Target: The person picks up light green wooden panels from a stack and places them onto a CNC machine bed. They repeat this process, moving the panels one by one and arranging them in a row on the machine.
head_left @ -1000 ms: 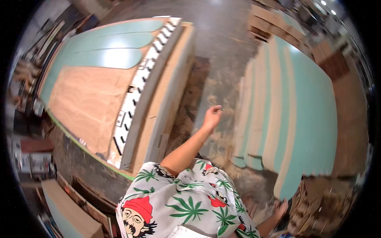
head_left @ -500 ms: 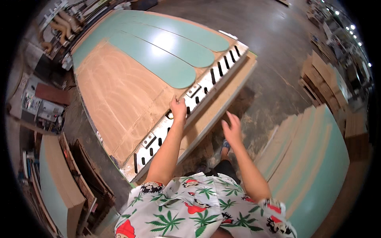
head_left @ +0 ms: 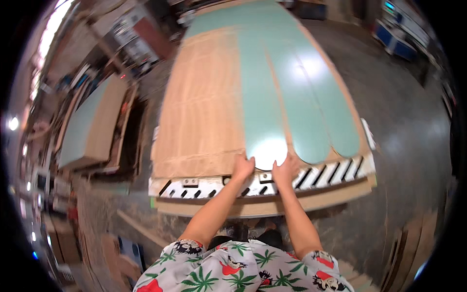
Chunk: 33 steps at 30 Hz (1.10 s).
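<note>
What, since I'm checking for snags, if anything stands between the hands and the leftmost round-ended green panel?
Nothing visible does. The left hand and right hand are at either side of the rounded end of the green panel; the white slotted strip lies nearer the person.

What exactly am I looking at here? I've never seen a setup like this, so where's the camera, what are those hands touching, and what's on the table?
There's no robot here, just a person's two bare hands. All the pictures come from one wide fisheye camera on the person's head, looking down, so straight edges bend. Now the left hand and right hand are at either side of the rounded near end of a long, flat pale-green panel. They touch it; whether they grip it isn't clear. Two similar panels lie to its right on the broad tan tabletop, whose left part is bare. Along the near edge runs a white strip with black slots.
</note>
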### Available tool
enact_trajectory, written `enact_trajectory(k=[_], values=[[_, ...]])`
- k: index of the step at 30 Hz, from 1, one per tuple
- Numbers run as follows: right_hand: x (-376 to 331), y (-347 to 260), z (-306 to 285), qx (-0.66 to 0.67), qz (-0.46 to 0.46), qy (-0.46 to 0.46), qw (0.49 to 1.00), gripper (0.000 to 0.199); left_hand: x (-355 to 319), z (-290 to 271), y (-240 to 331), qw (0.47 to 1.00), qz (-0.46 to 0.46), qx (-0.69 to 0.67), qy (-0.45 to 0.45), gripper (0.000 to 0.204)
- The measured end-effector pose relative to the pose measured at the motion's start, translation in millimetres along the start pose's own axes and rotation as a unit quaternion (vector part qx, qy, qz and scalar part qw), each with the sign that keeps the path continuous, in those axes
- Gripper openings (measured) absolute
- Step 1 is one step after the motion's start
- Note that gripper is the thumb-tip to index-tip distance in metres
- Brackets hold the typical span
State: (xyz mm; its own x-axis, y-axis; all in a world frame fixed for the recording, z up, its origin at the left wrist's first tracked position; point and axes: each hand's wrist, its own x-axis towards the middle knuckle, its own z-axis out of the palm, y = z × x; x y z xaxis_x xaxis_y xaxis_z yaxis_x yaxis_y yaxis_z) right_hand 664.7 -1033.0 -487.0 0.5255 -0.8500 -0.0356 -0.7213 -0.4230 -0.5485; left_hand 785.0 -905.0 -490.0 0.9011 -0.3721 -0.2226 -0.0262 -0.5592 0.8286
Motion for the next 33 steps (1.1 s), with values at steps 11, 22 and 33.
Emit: enact_trajectory(k=[11,22,33], values=[[25.9,1.7,-1.2,0.496,-0.016,-0.072,0.865,0.064,-18.2,-43.8,50.7,0.996,-0.049,-0.078,-0.006,0.036],[-6.6,-98.9,-12.8,0.242,-0.146,0.109,0.953,0.054,22.4,-53.5,-0.3,0.955,-0.046,-0.237,-0.172,0.035],[-192.8,-99.6,-121.2,0.238,-0.038,0.180,0.954,0.027,51.6,-102.2,-1.0,0.945,-0.001,-0.304,-0.122,0.044]])
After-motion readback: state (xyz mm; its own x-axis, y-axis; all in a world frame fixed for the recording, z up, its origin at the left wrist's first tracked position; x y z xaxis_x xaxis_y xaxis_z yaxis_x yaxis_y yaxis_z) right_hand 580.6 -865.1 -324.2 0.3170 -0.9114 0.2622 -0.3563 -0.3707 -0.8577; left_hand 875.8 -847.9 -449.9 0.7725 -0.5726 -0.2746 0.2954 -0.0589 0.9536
